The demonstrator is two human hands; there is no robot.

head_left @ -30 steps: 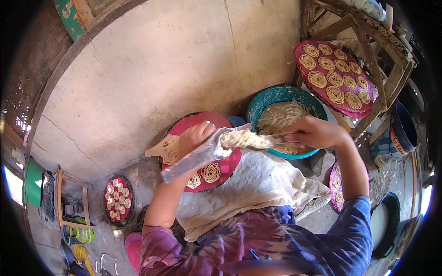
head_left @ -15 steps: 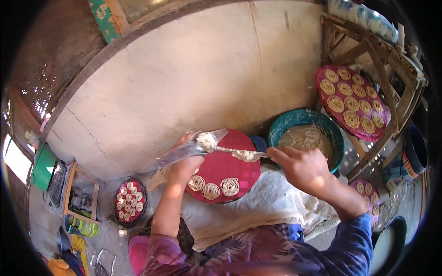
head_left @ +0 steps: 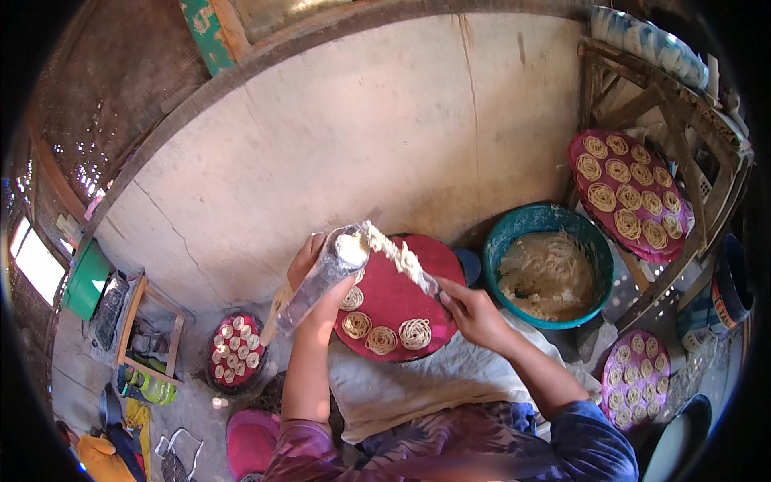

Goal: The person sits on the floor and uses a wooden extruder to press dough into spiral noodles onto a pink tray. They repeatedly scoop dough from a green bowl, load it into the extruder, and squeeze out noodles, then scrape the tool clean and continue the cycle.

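My left hand (head_left: 331, 300) is wrapped around a translucent, tube-shaped holder (head_left: 315, 291), slanting up with pale dough (head_left: 352, 251) in its mouth. In my closed right hand (head_left: 482, 320) is the handle of a flat metal spatula or spoon (head_left: 432, 284). Sticky dough (head_left: 403, 260) coats its far end and stretches over to the lip of the holder. Beneath both hands lies a round red board (head_left: 397, 299), with several coiled dough nests (head_left: 381, 340) along its left and near edge. A light cloth (head_left: 385, 390) covers my lap under the board.
Right of the board stands a teal basin (head_left: 601, 241) of pale dough. Nest-covered round trays include one (head_left: 683, 247) leaning on a wooden rack (head_left: 683, 128), a lower right one, and a small one (head_left: 235, 353) at left. A pale wall (head_left: 361, 120) rises behind.
My right hand has moved left and down, tilting the spatula so its dough end points up at the holder's mouth. The holder stands steeper. The whole view has shifted slightly.
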